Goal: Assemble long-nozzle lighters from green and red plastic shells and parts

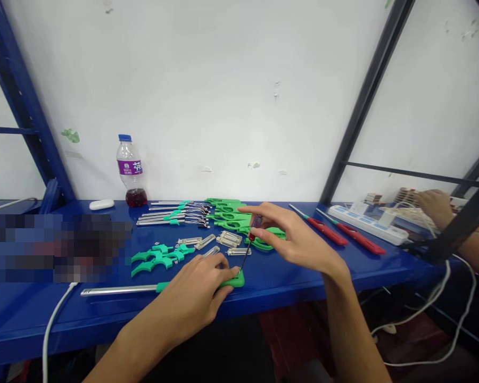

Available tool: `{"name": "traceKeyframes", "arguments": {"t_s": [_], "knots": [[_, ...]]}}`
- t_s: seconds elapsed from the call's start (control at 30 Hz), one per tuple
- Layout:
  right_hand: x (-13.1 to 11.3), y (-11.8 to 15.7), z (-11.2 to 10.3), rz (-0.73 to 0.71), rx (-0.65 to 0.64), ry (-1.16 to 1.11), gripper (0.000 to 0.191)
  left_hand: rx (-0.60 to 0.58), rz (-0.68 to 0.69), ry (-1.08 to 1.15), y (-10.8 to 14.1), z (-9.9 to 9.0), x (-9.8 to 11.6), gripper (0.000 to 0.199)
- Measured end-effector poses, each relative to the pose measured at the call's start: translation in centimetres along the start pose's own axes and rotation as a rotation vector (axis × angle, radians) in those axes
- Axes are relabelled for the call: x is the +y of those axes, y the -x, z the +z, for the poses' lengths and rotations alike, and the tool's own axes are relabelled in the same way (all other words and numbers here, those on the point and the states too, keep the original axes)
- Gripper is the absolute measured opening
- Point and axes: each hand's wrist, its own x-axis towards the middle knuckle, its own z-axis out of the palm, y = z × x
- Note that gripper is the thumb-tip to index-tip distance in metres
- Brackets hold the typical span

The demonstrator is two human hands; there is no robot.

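Near the front edge of the blue table lies a green lighter (pixel 236 280) with a long metal tube pointing left. My left hand (pixel 201 282) is closed around its green body and presses it against the table. My right hand (pixel 291 236) pinches the handle of a small screwdriver (pixel 247 249), whose tip meets the right end of the green body. Behind my hands are clear plastic pieces (pixel 229 239), green handle shells (pixel 227 215) and metal tubes with wires (pixel 163 218). Teal trigger pieces (pixel 157 259) lie left of my left hand.
Two red lighters (pixel 353 236) and a white power strip (pixel 367 223) lie at the right. A bottle (pixel 130 173) and a white case (pixel 101 204) stand at the back left. A white cable (pixel 54 314) crosses the left edge. Another person's hand (pixel 435 205) is at the far right.
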Motion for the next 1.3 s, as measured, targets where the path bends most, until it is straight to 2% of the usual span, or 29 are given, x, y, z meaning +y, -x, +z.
{"name": "traceKeyframes", "arguments": {"t_s": [0.27,0.6,0.73,1.03,1.17,1.3], "knots": [[0.5,-0.5,0.8,-0.011,0.02,0.006,0.041,0.027,0.019,-0.051,-0.1,0.4,-0.3,0.034],[0.3,-1.8,2.8,-0.014,0.024,-0.039,0.017,0.021,0.028,-0.112,-0.2,0.5,-0.2,0.032],[0.0,-2.1,3.5,-0.026,0.01,-0.024,0.017,0.018,0.036,-0.137,-0.1,0.5,-0.2,0.032],[-1.0,-1.5,2.0,-0.043,0.013,-0.077,0.014,0.026,0.023,-0.068,-0.1,0.6,-0.4,0.031],[-1.4,-1.0,1.4,-0.012,0.033,0.02,0.016,0.028,0.028,-0.048,-0.1,0.4,-0.4,0.03],[-1.5,-1.1,1.8,-0.001,0.041,0.142,0.017,0.042,0.046,-0.005,0.0,0.2,-0.4,0.027]]}}
